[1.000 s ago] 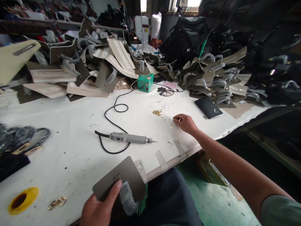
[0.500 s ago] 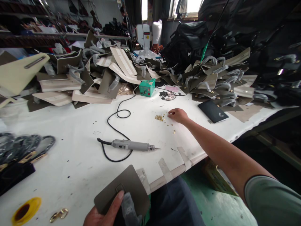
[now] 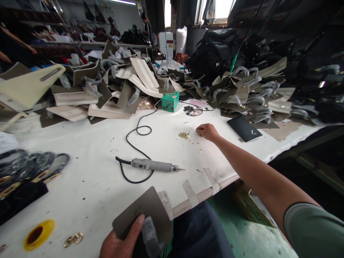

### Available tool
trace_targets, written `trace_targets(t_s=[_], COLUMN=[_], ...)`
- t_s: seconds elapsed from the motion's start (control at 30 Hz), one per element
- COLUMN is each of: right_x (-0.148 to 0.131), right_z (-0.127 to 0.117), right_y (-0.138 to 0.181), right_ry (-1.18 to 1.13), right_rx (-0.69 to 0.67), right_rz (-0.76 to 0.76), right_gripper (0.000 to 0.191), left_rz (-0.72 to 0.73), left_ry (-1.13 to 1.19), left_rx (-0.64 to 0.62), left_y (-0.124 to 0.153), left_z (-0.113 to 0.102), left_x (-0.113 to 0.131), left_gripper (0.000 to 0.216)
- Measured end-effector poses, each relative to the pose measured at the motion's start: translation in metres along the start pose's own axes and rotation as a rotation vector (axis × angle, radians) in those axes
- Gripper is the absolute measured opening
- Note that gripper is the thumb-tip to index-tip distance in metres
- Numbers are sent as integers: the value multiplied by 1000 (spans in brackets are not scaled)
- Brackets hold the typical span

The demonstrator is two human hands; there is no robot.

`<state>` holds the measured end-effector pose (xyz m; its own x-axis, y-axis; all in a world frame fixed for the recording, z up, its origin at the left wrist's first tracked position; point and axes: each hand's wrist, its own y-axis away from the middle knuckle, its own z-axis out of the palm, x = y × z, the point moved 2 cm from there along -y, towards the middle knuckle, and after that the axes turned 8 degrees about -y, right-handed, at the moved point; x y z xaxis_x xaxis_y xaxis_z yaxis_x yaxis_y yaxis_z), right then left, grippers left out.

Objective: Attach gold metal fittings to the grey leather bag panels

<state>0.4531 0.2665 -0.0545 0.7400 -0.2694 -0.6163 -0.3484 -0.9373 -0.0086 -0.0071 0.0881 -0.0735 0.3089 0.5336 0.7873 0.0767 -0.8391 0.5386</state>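
In my left hand is a grey-brown leather bag panel, tilted near the table's front edge, the thumb pressing beside a small stitched rectangle. A plastic-wrapped handle hangs from it. My right hand is low over the white table, fingers drawn together; anything between the fingertips is too small to make out. Just left of it lies a small heap of gold-coloured metal pieces, with a few loose ones nearby. A grey electric screwdriver rests between both hands, bit pointing right.
The screwdriver's black cord runs to a green control box. Behind are piles of panels with wrapped handles. A black booklet lies right. A yellow tape roll and gold clasps lie left. Another person's arm shows far left.
My right hand has shifted slightly right, away from the gold pieces, its fingers closer together. The view has turned a little left, and another person's arm has appeared. My left hand still holds the panel.
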Motion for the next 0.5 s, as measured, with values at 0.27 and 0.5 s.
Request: trace_targets(t_s=[0.27,0.5], right_x=[6,7], right_z=[-12,-10], right_y=[15,64], right_ry=[-95,-169], right_rx=[42,-72], right_rz=[27,-44], right_gripper=[22,23], left_rz=[47,34], left_ry=[12,28], left_rx=[43,44], left_y=[8,13], left_z=[2,6], left_x=[10,14], left_gripper=[52,50])
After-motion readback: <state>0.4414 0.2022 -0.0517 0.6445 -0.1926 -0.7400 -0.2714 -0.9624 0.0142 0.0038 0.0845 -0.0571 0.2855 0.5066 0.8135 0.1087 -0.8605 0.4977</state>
